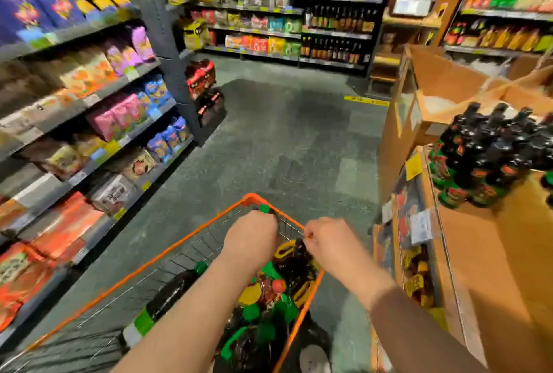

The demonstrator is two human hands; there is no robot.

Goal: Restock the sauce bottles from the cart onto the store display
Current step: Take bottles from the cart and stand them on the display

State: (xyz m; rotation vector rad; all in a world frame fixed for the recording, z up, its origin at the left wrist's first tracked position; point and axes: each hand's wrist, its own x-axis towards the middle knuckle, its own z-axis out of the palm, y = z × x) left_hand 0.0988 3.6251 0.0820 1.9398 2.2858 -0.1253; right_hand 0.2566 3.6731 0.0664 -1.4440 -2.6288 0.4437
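The person stands over the orange wire cart (302,309), both arms reaching down into its far end. The left hand (251,236) is curled, knuckles up, over a bottle with a green cap (264,208) that shows just past the fingers; I think it grips the neck, but the fingers themselves are hidden under the back of the hand. The right hand (329,241) is also curled, and its fingertips pinch something small at the top of a dark bottle (297,248); what exactly it pinches I cannot tell, because the picture is blurred there.

The sauce bottles (269,312) lie crowded in the right part of the cart, dark with green caps and yellow labels, and 1 larger dark bottle (170,291) lies apart on the left. The cart is parked just beside the wooden display (478,238) on the right, surely so each bottle travels only a short way. On top of the display already stands a group of similar bottles (490,157), with bare wood left in front of them.
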